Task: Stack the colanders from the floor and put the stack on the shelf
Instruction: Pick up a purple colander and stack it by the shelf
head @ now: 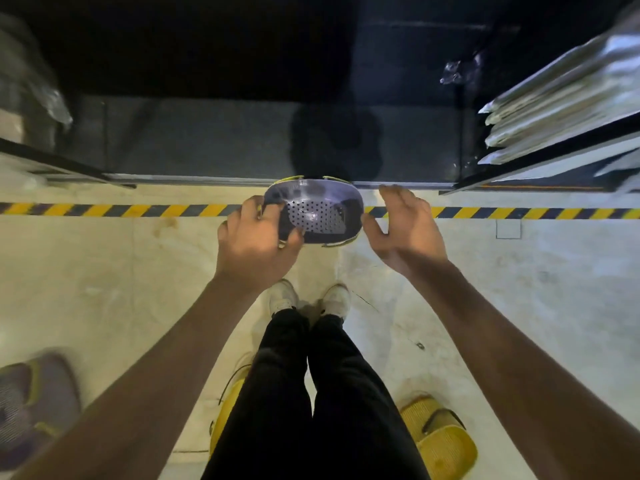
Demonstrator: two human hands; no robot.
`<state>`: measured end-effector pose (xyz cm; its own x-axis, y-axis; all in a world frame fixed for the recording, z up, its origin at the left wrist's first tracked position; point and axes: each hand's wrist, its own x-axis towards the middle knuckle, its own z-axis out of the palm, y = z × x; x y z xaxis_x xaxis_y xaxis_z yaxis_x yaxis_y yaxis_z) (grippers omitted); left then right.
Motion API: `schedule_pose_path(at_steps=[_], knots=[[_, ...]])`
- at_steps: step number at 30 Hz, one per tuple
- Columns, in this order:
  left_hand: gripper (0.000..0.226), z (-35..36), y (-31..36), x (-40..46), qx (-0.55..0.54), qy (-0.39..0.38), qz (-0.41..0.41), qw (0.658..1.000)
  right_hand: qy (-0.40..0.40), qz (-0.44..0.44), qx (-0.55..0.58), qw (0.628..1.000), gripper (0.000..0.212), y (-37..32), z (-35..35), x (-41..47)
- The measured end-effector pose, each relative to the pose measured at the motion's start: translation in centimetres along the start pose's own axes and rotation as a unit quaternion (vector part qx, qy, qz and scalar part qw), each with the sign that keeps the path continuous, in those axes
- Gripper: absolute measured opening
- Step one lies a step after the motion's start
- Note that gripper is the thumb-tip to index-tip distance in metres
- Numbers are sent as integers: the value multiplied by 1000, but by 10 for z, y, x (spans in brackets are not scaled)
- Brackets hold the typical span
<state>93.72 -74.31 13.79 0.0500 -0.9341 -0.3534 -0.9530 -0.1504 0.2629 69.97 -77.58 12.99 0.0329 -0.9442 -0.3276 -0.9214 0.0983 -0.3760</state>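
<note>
At the far left a blurred purple colander (33, 407) with yellow trim lies on the pale floor (104, 278), low in the view. Further right, the left hand (258, 242) grips the left rim of a purple colander (315, 211), fingers curled over the edge and thumb on the near side. This colander is oval, its bottom dotted with rows of small holes, its smooth walls glossy with glare, and yellow handles or rims show at its far and near edges; whether more than one is nested there cannot be told. It is held in the air just in front of the edge of the shelf (207, 140), above the yellow-and-black striped tape (138, 209) that crosses the floor. The right hand (403, 226) is just beside the colander's right end, fingers spread and relaxed, gripping nothing. Below, black trouser legs (311, 393) end in white shoes (337, 299). Yellow colanders lie on the floor: one (225, 410) partly hidden behind the legs, another (440, 434) to the right. At the far right, silvery wrapped packs (554, 98) are piled on a neighbouring shelf; the shelf's rear is dark.
</note>
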Motion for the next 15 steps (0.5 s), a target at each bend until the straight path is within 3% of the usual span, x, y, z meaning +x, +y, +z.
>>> schedule_pose_path(at_steps=[7,15], knots=[[65,-152,42,-110,25,58,9,998,103,-59,-31,992,58,-53,-151,-116],[58,-258,78,-169,33,142,93,985,97,9,-52,994,82,-63,-259,-201]])
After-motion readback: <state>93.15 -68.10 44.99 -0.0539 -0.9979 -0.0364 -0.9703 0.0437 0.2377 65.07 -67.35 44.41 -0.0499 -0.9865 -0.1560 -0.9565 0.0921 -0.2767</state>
